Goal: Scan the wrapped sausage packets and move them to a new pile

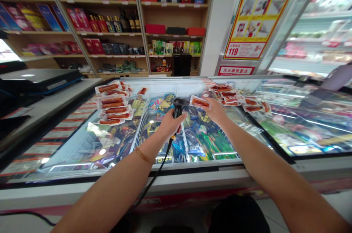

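My left hand [172, 123] is wrapped round the handle of a black barcode scanner [179, 103], whose cable [162, 165] runs down toward me. Its head faces right, close to a clear packet of sausage [199, 102] pinched at its right end by my right hand [216, 111]. Both hands are above the glass top of a chest freezer [79, 148]. Several similar sausage packets [114, 110] lie in a stack on the glass to the left. More sausage packets [227, 94] are piled at the right, behind my right hand.
Bagged frozen goods [211, 139] show through the glass, between white wire dividers [141, 121]. A dark flat device [41, 79] stands on the counter at left. Shelves of boxes [176, 5] line the back wall. A red and yellow poster [258, 13] hangs at right.
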`<state>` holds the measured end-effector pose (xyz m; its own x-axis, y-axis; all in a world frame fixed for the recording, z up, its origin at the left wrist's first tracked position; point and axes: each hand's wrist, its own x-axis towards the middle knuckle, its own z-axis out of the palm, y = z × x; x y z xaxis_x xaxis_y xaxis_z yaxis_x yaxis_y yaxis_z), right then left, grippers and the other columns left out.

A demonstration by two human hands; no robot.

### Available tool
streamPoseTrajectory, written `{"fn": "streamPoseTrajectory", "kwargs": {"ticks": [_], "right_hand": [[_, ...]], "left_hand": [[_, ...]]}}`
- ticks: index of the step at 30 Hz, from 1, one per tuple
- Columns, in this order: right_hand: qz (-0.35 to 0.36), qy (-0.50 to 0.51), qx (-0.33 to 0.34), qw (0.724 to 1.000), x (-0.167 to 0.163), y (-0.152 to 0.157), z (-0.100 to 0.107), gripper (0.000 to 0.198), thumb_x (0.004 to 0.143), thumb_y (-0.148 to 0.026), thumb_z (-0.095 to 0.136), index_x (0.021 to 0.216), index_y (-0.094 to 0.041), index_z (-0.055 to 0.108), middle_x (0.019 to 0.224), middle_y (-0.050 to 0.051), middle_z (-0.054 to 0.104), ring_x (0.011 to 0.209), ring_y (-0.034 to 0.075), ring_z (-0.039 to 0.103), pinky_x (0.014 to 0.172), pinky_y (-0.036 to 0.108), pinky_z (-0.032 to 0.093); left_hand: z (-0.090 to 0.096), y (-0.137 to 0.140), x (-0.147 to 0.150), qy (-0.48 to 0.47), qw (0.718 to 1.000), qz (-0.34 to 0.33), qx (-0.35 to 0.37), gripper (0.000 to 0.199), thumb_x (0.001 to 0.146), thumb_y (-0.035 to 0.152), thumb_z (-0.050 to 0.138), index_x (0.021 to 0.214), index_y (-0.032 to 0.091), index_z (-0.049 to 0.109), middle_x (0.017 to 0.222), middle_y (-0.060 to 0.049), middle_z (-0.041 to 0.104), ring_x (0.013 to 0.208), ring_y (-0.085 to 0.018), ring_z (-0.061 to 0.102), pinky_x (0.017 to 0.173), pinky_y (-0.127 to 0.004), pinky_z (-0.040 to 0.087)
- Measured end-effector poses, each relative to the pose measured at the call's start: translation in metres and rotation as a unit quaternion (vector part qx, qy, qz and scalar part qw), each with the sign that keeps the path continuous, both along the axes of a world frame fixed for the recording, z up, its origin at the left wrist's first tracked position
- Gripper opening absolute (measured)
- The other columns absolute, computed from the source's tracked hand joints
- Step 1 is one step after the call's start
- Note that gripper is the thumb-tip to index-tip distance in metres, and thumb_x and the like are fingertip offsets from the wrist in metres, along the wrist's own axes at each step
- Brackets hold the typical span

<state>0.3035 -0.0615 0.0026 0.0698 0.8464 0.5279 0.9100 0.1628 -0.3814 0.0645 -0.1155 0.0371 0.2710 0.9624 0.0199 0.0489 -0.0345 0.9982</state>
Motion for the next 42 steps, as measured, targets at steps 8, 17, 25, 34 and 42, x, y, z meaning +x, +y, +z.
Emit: {"fn": "streamPoseTrajectory", "kwargs": {"ticks": [8, 17, 25, 34, 42], "right_hand": [[0.018, 0.017, 0.05, 0.998, -0.005, -0.003, 0.004, 0.036, 0.083, -0.025, 0.059, 0.118, -0.017, 0.063, 0.113, 0.012, 0.067, 0.11, 0.029, 0.059, 0.099, 0.043, 0.044], [0.019, 0.018, 0.061, 0.998, -0.007, -0.005, 0.006, 0.035, 0.085, -0.029, 0.057, 0.118, -0.018, 0.064, 0.114, 0.012, 0.066, 0.111, 0.029, 0.058, 0.102, 0.043, 0.043], [0.023, 0.034, 0.066, 0.997, -0.01, -0.002, -0.001, 0.036, 0.084, -0.022, 0.054, 0.118, -0.014, 0.062, 0.111, 0.015, 0.066, 0.109, 0.03, 0.059, 0.101, 0.044, 0.043], [0.104, 0.139, 0.059, 0.983, -0.107, 0.031, 0.044, 0.038, 0.08, -0.026, 0.057, 0.117, -0.016, 0.058, 0.118, 0.012, 0.065, 0.109, 0.027, 0.06, 0.097, 0.042, 0.045], [0.226, 0.104, 0.003, 0.969, -0.281, 0.081, 0.076, 0.037, 0.079, -0.016, 0.059, 0.117, -0.017, 0.06, 0.12, 0.01, 0.065, 0.112, 0.022, 0.058, 0.099, 0.037, 0.044]], "left_hand": [[-0.003, -0.001, -0.001, 0.055, 0.997, -0.039, 0.023, 0.026, 0.078, 0.041, 0.069, 0.083, 0.022, 0.051, 0.041, 0.006, 0.047, 0.033, -0.012, 0.043, 0.039, -0.023, 0.032], [-0.004, 0.001, -0.002, 0.056, 0.997, -0.049, 0.02, 0.025, 0.078, 0.041, 0.069, 0.086, 0.022, 0.054, 0.042, 0.005, 0.048, 0.033, -0.012, 0.044, 0.04, -0.023, 0.032], [0.001, -0.002, 0.0, 0.003, 1.0, -0.013, -0.003, 0.033, 0.077, 0.046, 0.071, 0.081, 0.02, 0.051, 0.055, 0.004, 0.054, 0.033, -0.008, 0.044, 0.037, -0.022, 0.032], [0.043, 0.019, -0.078, -0.039, 0.984, 0.171, 0.029, 0.032, 0.076, 0.044, 0.072, 0.077, 0.018, 0.052, 0.065, 0.001, 0.059, 0.035, -0.007, 0.045, 0.036, -0.022, 0.033], [0.055, 0.026, -0.216, -0.048, 0.934, 0.348, 0.059, 0.029, 0.073, 0.042, 0.069, 0.074, 0.018, 0.052, 0.057, 0.003, 0.053, 0.037, -0.008, 0.045, 0.037, -0.022, 0.035]]}}
